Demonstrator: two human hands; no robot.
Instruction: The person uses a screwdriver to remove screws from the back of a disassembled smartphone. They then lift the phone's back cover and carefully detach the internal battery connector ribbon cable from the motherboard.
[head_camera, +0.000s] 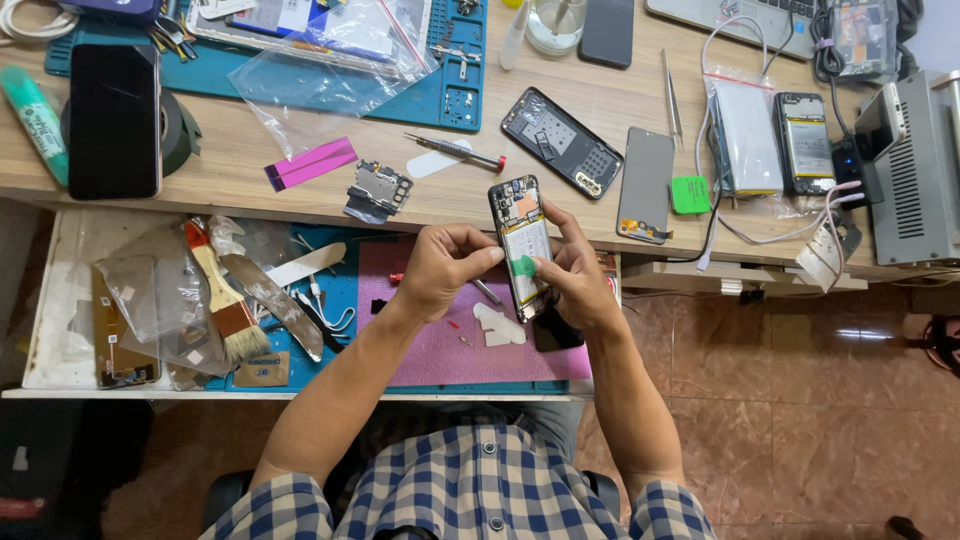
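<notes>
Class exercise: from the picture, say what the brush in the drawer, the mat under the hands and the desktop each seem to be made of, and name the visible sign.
Brush: a wooden-looking handle, pale bristles, a coppery metal band, a red grip end. Mat: probably silicone or rubber, going by its matte magenta, flat surface. Desktop: light wood grain, likely laminate; the smooth print-like pattern leaves this open.

On the wooden desk (250, 150) we see a large dark phone (113, 120) lying face up at the left, beside a green tube (38, 120). A screwdriver (455, 152) with a red end lies near a small circuit part (378, 188) and a pink strip (310, 163). Further right lie an empty phone back shell (562, 141), a grey screen panel (645, 185) and a green square pad (690, 194). In the open drawer (60, 300) a brush (222, 300) rests among clear plastic bags.
</notes>
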